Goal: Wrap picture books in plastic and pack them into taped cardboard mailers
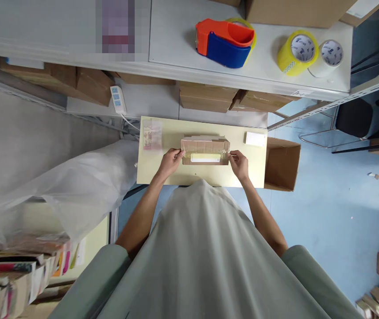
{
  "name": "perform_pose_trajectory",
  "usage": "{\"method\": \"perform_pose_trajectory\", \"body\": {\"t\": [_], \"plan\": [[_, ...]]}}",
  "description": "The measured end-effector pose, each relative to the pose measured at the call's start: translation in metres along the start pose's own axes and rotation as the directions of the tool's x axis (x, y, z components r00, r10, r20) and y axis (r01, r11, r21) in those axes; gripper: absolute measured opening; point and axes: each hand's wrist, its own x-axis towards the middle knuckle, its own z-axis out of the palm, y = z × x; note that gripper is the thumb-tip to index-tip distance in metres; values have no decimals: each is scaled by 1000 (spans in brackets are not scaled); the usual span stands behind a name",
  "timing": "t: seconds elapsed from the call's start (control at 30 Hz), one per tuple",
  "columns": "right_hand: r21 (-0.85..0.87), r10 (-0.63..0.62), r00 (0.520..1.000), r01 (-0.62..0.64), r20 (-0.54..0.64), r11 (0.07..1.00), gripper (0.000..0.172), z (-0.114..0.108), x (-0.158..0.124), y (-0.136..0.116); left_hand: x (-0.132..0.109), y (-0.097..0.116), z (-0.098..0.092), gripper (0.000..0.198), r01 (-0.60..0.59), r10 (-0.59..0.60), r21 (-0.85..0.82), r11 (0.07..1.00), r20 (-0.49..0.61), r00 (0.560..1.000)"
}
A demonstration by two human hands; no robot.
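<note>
A small brown cardboard parcel [205,145] wrapped in clear tape, with a white label on its front, lies on a pale yellow table [163,170]. My left hand [170,161] grips its left end with fingers closed. At the parcel's right end my right hand [239,162] pinches the edge. Both forearms reach in from below over my grey-green garment.
A white card [255,138] and a blurred slip [152,135] lie on the table. An open cardboard box [281,164] stands at its right side. The shelf above holds an orange-blue tape dispenser [224,42] and two tape rolls [298,51]. Plastic sheeting [59,186] and stacked books are left.
</note>
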Motion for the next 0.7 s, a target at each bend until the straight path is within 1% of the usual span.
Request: {"method": "perform_pose_trajectory", "body": {"t": [0.07, 0.13, 0.23, 0.3, 0.4, 0.47, 0.5, 0.53, 0.6, 0.67, 0.7], "plan": [[7, -23, 1000, 23, -9, 1000, 45, -6, 0, 2, -2, -3, -4, 31, -5, 5, -59, 998, 5, 1000], [21, -10, 1000, 10, 4, 1000, 43, -5, 0, 8, -5, -9, -2, 29, 11, -12, -96, 995, -4, 1000], [47, 93, 993, -96, 69, 994, 43, 6, -1, 24, -9, -21, 11, 33, 70, -71, -126, 990, -3, 997], [49, 160, 982, -166, 103, 985, 45, 17, -3, 36, -11, -29, 23, 32, 122, -120, -125, 985, 24, 993], [36, 178, 970, -186, 163, 982, 39, 30, -8, 52, -17, -41, 36, 29, 215, -208, -80, 973, 85, 974], [1, 178, 959, -183, 222, 983, 36, 33, -8, 59, -18, -47, 41, 27, 271, -264, -50, 961, 108, 958], [-18, 186, 955, -187, 232, 982, 34, 33, -5, 61, -17, -49, 41, 26, 287, -282, -44, 957, 102, 954], [-31, 198, 955, -196, 220, 980, 33, 31, -1, 63, -14, -50, 41, 27, 296, -292, -42, 954, 80, 953], [-24, 216, 966, -215, 139, 976, 33, 26, 11, 63, -5, -50, 38, 29, 295, -296, -44, 954, -2, 955], [11, 208, 976, -209, 58, 978, 36, 21, 27, 62, 10, -46, 35, 33, 283, -288, -62, 957, -82, 954], [34, 196, 980, -197, 42, 980, 37, 19, 35, 61, 18, -43, 35, 36, 275, -283, -80, 958, -104, 953]]}}
